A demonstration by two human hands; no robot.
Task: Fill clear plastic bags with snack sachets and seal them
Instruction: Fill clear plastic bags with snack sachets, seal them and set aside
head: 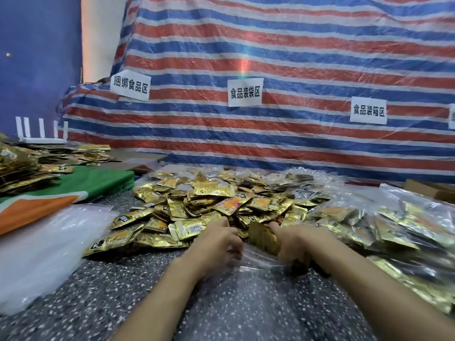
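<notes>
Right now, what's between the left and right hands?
Head view: a stack of gold sachets, gripped by the right hand, at the mouth of the clear bag.

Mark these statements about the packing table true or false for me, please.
1. The right hand grips a stack of gold sachets. True.
2. The loose sachet pile lies in a basket. False: it lies on the speckled table.
3. Filled clear bags lie right of the pile. True.
4. The striped tarp carries no signs. False: white paper signs hang on it.
5. The left hand rests flat on the table. False: its fingers curl at the clear bag.
</notes>
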